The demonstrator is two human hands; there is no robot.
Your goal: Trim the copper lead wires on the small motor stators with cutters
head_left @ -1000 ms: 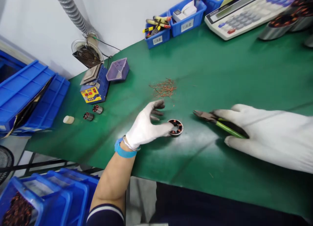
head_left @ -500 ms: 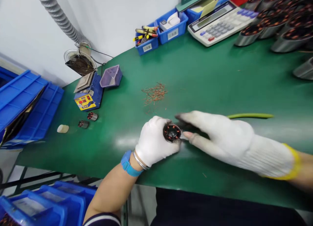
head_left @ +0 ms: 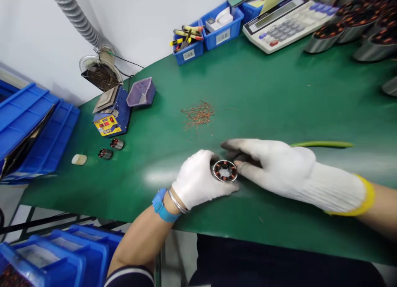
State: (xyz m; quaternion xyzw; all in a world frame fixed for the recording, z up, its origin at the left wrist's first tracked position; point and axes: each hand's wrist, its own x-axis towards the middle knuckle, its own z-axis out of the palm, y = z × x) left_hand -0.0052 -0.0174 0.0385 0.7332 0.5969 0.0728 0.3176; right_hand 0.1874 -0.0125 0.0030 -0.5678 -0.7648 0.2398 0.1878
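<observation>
My left hand (head_left: 198, 179), in a white glove, is closed round a motor stator (head_left: 216, 171). The stator's upper end faces me, with a shiny metal rim, copper windings on dark insulation and a pale centre opening. To its right is my right hand (head_left: 276, 165), also gloved, with darkened fingertips. Its thumb is at the stator's right rim, and the forefinger stretches out above, apart from the thumb. The other fingers are partly hidden. Beyond the hands lies a pile of cut copper wire bits (head_left: 199, 114). A thin green strip (head_left: 325, 144) lies behind my right hand.
Two small stators (head_left: 117, 144) stand at left near a white cap-like piece (head_left: 79, 159) and a blue machine with a yellow panel (head_left: 107, 125). A purple tray (head_left: 142, 92), blue tool bins (head_left: 221, 28), a calculator (head_left: 288, 22) and several larger stators (head_left: 378, 45) line the back.
The stator in my left hand has been turned: its end now shows a bright rim and a pale opening, where the centre was dark. My right thumb has drawn up beside the rim.
</observation>
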